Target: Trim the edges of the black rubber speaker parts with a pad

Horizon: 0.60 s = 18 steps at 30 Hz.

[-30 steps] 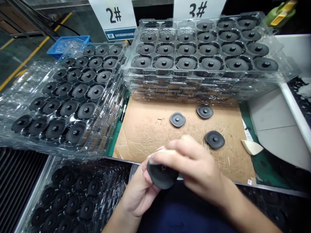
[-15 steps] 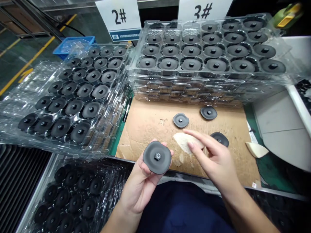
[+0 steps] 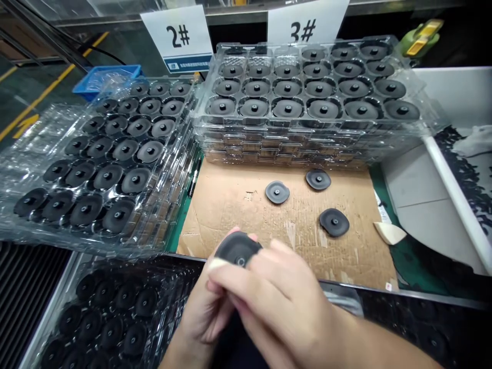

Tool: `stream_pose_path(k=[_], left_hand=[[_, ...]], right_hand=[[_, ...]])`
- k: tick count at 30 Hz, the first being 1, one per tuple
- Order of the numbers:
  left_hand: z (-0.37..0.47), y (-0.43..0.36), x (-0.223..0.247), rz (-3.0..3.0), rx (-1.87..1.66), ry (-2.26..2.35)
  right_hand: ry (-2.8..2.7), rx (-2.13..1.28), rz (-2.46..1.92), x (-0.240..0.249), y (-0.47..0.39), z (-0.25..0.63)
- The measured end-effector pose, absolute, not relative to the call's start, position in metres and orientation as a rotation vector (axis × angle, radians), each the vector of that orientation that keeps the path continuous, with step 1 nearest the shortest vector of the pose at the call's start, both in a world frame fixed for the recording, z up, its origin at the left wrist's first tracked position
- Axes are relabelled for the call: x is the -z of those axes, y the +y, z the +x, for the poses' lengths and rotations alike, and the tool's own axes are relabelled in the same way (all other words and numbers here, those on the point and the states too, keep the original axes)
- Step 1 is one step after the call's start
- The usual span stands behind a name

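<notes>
My left hand is closed around the edge of a black disc with a small nut at its centre. Over the disc's near side lies my right hand, blurred by motion, its fingers pinching a cream-coloured pad. Only a pale tip of that pad shows at the disc's lower left edge; the rest is hidden by the fingers. Beyond the hands, three similar loose discs rest on the cardboard sheet: a grey-black disc, a far disc and a notched disc.
Clear plastic trays of discs are stacked behind the cardboard. More tray stacks stand at the left, and a lower tray sits below the table edge. A second cream pad lies right, near a white bin.
My right hand has moved left and down with the cream pad, from beside the disc onto it. The disc in my left hand has shifted slightly left and tilted. The camera view has shifted.
</notes>
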<state>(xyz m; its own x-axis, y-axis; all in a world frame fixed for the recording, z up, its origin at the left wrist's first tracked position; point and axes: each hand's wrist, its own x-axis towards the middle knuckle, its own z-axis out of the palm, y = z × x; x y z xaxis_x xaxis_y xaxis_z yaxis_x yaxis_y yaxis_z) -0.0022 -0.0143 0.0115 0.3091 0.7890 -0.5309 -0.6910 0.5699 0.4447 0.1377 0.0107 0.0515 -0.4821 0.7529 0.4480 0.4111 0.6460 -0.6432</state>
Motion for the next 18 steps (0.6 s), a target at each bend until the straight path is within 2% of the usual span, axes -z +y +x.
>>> stream_pose_path(k=[3,8,11,14,18], left_hand=[[-0.006,-0.015,-0.013,0.165,-0.991,0.716],[0.0,-0.007,-0.018,0.18,-0.958,0.606],[0.001,-0.003,-0.024,0.279,-0.916,0.575],[0.002,-0.003,-0.027,0.259,-0.902,0.597],[0.007,-0.008,-0.021,0.206,-0.919,0.676]], right_hand=[[-2.167,-0.724,-1.003,-0.06,0.0,0.153],[-2.108,-0.483,-1.123,-0.075,-0.005,0.159],[-2.137,-0.52,-1.067,-0.078,-0.007,0.162],[-2.105,-0.602,-1.192,-0.074,-0.011,0.171],[-2.099,-0.43,-1.221,-0.067,-0.002,0.173]])
